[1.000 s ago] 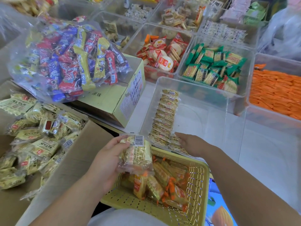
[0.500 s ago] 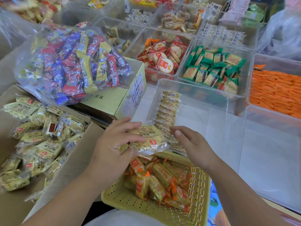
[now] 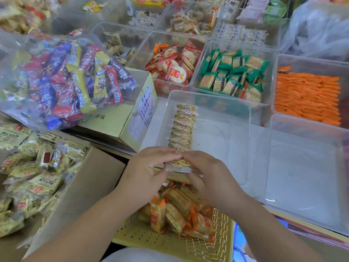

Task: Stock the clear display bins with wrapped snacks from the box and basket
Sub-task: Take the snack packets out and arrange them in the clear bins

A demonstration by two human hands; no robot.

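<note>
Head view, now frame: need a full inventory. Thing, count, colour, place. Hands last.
front bin: one, clear, centre
snack row: one row, pale yellow packets, left side of front bin
held packets: small stack, count unclear, pale yellow, at the row's near end
basket: one, yellow, bottom centre, holds orange-and-yellow packets
cardboard box: one, brown, left, holds pale yellow packets
bag of bars: one, clear, red, blue and yellow bars, upper left
red cracker bin: one, clear, behind front bin
green packet bin: one, clear, right of red cracker bin
orange packet bin: one, clear, far right
left hand: one, grips held packets
right hand: one, grips held packets
</note>
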